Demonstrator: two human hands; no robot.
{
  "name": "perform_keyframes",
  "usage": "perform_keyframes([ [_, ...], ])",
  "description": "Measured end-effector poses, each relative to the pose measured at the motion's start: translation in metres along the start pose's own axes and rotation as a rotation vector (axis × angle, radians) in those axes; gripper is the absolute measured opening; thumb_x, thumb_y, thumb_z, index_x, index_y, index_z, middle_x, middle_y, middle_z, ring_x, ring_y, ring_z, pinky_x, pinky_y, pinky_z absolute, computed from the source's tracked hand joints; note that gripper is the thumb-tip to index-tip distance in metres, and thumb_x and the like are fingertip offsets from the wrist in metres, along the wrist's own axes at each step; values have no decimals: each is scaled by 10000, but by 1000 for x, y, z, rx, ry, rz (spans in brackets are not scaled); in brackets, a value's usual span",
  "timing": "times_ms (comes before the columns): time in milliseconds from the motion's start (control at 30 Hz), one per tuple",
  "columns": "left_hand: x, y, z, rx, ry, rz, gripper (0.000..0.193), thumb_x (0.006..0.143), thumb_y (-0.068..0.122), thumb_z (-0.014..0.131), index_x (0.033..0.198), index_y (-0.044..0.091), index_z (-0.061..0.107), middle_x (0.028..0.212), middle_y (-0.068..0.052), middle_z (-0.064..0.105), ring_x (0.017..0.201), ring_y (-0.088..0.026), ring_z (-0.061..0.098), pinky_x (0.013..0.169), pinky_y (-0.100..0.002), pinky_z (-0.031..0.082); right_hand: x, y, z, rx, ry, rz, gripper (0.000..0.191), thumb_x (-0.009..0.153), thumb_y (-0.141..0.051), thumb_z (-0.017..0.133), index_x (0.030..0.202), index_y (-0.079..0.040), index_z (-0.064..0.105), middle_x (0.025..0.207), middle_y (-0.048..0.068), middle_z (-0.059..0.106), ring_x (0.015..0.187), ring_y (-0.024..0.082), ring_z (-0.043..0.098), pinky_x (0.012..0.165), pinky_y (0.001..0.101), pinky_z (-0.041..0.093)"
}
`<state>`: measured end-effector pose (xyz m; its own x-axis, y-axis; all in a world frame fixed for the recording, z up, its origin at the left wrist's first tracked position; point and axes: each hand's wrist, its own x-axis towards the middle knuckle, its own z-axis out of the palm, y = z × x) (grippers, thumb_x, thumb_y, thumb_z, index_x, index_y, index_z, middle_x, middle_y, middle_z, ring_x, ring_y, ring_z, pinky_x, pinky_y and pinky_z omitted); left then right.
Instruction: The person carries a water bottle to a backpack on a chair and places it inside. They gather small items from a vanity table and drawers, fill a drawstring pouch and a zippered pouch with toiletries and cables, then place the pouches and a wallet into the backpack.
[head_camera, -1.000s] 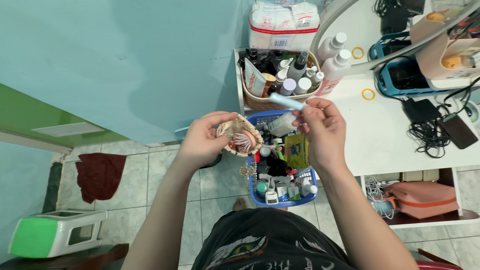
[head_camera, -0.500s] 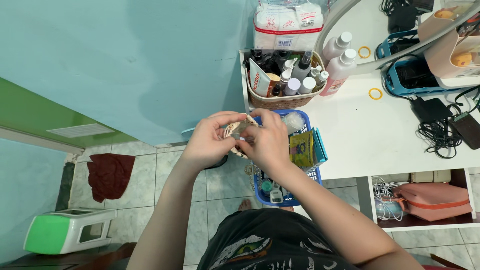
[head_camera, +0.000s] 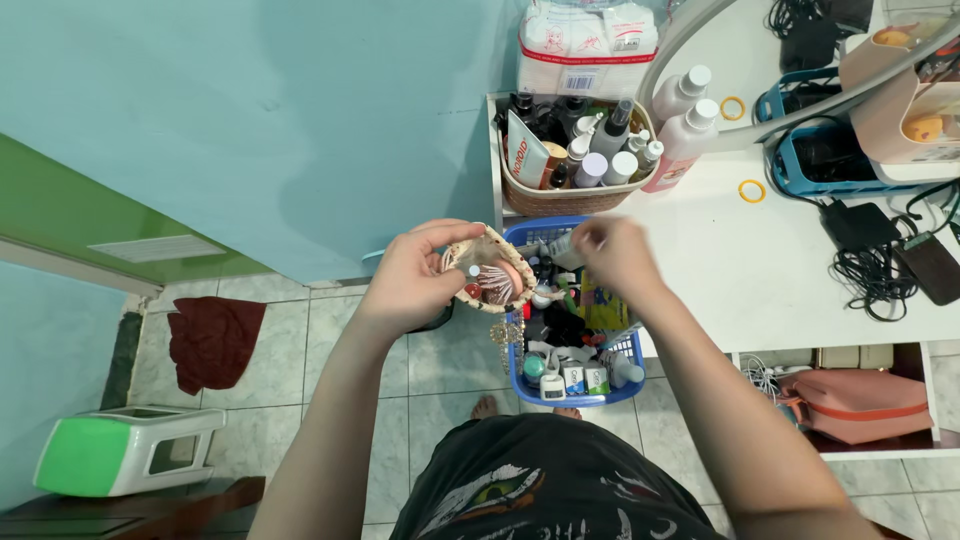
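A: What have you got nearest you?

B: Your left hand cups a small woven pouch, fingers wrapped round its side, mouth tipped toward you. It hangs over the floor, just left of the blue basket, with a trinket dangling beneath.

A: And the right?

B: Your right hand is over the blue basket's far end, fingers pinched together. It's blurred, so I cannot tell whether anything is in them.

A: How would you handle it well?

B: Keep the pouch level, I'd say, so the pink and red bits inside don't spill, and bring the pinch right to its mouth before opening your fingers.

A: Further off?

B: A wicker basket of bottles sits at the desk's left edge, touching the blue basket's rim in view; two yellow rings and cables lie beyond.
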<state>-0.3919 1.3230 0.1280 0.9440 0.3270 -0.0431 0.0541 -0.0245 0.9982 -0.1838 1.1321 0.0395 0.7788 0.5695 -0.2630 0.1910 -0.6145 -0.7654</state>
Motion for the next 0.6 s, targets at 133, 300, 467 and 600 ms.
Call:
perform_keyframes([
  [133,1,-2,2,31,10,-15,565,756,-155,511,1295,-64,659,1369,-94,589,793,-47,644,602,-208,515,20,52,55,-628,-73,-197,155,822,-49,714,964,-6,759,944,261,731,908,394,727,799,465,585],
  [300,-1,1,4,110,12,-24,557,759,-139,527,1289,-53,674,1355,-90,610,693,-47,596,550,-216,488,52,93,91,-754,-106,-116,158,811,-39,700,952,-4,762,993,253,728,966,377,735,835,446,608],
  [467,-1,0,2,83,20,-19,555,764,-127,531,1296,-52,673,1366,-85,598,721,-26,611,573,-204,501,45,82,75,-688,-16,-120,169,830,-85,715,970,-8,770,961,238,741,905,357,738,791,437,596],
  [600,0,-3,-1,69,12,-16,564,762,-122,521,1303,-43,660,1361,-81,597,714,-27,602,558,-207,490,20,41,24,-465,152,-172,217,812,-121,756,1002,-17,776,908,209,763,815,316,737,736,413,575],
])
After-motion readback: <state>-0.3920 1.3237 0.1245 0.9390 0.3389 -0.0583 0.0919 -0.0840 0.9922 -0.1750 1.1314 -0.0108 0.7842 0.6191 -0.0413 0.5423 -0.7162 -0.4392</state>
